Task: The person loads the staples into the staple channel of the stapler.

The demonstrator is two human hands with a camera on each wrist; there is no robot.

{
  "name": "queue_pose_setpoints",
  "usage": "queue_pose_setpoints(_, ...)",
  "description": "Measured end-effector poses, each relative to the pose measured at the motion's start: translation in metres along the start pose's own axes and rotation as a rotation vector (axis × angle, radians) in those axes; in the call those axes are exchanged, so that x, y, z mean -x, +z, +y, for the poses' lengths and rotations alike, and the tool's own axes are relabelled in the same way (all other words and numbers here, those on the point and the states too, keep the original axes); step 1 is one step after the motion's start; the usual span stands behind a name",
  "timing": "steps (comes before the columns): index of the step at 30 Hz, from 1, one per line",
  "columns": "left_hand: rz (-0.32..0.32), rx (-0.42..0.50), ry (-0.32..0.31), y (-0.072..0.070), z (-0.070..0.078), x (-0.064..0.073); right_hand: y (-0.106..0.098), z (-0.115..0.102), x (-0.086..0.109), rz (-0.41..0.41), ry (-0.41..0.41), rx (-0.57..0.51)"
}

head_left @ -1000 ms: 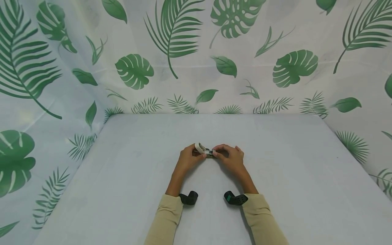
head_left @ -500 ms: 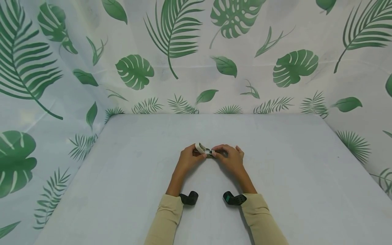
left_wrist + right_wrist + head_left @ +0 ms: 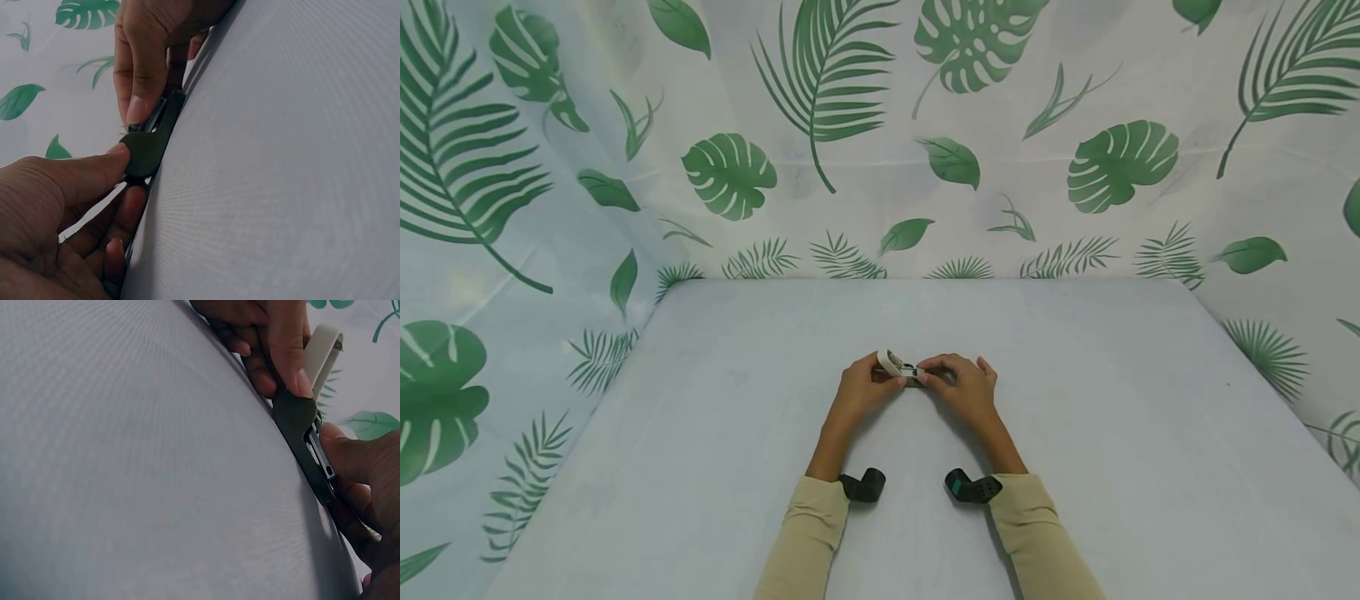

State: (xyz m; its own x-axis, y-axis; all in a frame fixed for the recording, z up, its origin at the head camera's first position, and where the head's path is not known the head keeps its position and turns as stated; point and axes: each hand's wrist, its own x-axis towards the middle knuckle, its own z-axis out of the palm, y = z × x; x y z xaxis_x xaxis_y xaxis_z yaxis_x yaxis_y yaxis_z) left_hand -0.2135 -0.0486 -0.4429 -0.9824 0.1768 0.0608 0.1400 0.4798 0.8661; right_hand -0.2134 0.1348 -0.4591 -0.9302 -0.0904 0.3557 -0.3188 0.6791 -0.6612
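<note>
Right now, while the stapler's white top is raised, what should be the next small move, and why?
Probably the right hand should ease off the metal rail before the white top is lowered: its thumb is at the rail, where the raised top would likely fold down, while the left hand grips the green base.

Stapler (image 3: 295,414): body dark green, plastic by look, smooth, near matt on rounded side. Cover (image 3: 320,355): cream plastic by look, smooth, soft sheen. Inner rail (image 3: 320,453): silvery metal, glossy, bright highlights. Tabletop (image 3: 700,417): pale cloth-like covering, matt, fine woven-looking grain in wrist views. Backdrop (image 3: 865,183): thin printed sheet, faintly creased, slight sheen at left; cloth or plastic, cannot tell. Sleeves (image 3: 808,533): beige cloth, matt, wrinkled. Wrist cameras (image 3: 865,486): black plastic by look, mostly matt.
</note>
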Motion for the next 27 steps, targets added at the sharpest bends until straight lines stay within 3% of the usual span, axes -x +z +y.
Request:
queue_pose_setpoints(16, 0.004, 0.015, 0.000, -0.0006, 0.0005, -0.0008, -0.0028, -0.0041, -0.0011, -0.029, 0.028, 0.003)
queue_pose_setpoints(27, 0.005, 0.020, 0.007, -0.0007, -0.0008, -0.0012, -0.0019, -0.0022, -0.0011, -0.025, -0.004, -0.034)
